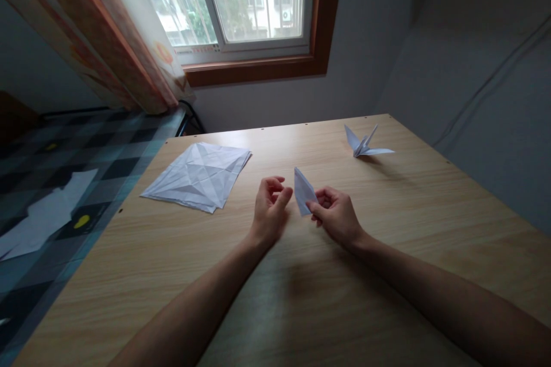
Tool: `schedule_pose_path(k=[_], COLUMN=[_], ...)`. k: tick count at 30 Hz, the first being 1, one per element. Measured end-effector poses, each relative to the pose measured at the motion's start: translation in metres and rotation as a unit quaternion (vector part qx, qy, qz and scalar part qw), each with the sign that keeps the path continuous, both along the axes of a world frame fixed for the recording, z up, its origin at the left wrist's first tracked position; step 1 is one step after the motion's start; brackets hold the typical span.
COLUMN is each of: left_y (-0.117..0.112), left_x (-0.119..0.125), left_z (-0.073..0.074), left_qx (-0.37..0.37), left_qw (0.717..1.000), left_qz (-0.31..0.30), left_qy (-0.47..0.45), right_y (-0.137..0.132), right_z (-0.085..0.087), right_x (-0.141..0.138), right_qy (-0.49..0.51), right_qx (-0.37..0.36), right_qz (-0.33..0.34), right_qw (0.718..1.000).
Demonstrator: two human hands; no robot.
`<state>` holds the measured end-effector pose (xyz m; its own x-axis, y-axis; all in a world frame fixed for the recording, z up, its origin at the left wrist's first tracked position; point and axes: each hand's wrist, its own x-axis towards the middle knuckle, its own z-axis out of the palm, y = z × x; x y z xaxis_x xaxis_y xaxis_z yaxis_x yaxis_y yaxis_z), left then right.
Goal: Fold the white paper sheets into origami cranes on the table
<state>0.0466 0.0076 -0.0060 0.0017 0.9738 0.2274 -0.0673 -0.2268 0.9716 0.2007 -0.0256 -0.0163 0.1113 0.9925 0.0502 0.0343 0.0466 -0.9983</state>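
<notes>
Near barred window [258, 3], wooden table [103, 281]; right hand [338, 215] pinching folded paper [303, 190]; left hand [269, 212] loosely curled, empty.

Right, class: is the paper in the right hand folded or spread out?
Folded: the paper shows as a small, pointed shape with straight edges.

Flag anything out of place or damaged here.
Loose white paper lies on the checked cloth at left, oddly apart from the paper stack on the table, which is creased and unevenly aligned. Nothing looks spilled; the folded paper in the right hand appears intact.
</notes>
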Motion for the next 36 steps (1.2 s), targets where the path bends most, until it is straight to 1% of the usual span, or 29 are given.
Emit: schedule_pose_path(k=[2,4,6,10,13,19,23,25,28,30,31,33,36], left_y=[-0.005,-0.008,-0.009,-0.005,-0.003,-0.002,-0.001,-0.001,-0.001,-0.001,-0.001,-0.001,0.0], left_x=[0.0,0.0,0.0,-0.002,-0.003,-0.002,-0.004,-0.005,-0.004,-0.002,-0.002,-0.001,-0.003], left_z=[0.004,0.005,0.004,-0.003,-0.007,-0.007,-0.006,-0.004,-0.002,-0.001,-0.001,-0.001,-0.003], left_qx=[0.031,0.047,0.045,0.021,0.002,-0.04,-0.032,-0.023,-0.026,-0.043,-0.051,-0.063,-0.059], left_qw=[0.992,0.974,0.965,0.971,0.976,0.983,0.985,0.988,0.993,0.993,0.992,0.988,0.979], left_qz=[-0.078,-0.143,-0.164,-0.173,-0.179,-0.17,-0.159,-0.143,-0.115,-0.11,-0.112,-0.136,-0.193], left_qy=[0.091,0.166,0.2,0.161,0.128,0.063,0.058,0.054,0.021,-0.015,-0.03,-0.04,-0.006], right_y=[0.0,-0.001,-0.001,-0.001,0.0,0.003,0.006,0.007,0.008,0.008,0.007,0.006,0.003], right_z=[0.0,-0.002,-0.003,-0.007,-0.009,-0.011,-0.012,-0.012,-0.011,-0.01,-0.009,-0.009,-0.007], right_x=[0.0,0.0,0.0,0.0,0.0,0.001,0.002,0.003,0.004,0.004,0.004,0.003,0.002], right_qy=[-0.002,-0.024,-0.046,-0.03,0.002,0.096,0.118,0.113,0.09,0.084,0.084,0.082,0.05], right_qx=[0.017,0.03,0.052,0.104,0.096,0.082,0.09,0.078,0.056,0.055,0.057,0.064,0.084], right_qz=[-0.036,-0.042,-0.026,0.039,0.085,0.124,0.105,0.088,0.046,0.014,0.005,0.0,0.021], right_qw=[0.999,0.998,0.997,0.993,0.992,0.984,0.983,0.987,0.993,0.995,0.995,0.995,0.995])
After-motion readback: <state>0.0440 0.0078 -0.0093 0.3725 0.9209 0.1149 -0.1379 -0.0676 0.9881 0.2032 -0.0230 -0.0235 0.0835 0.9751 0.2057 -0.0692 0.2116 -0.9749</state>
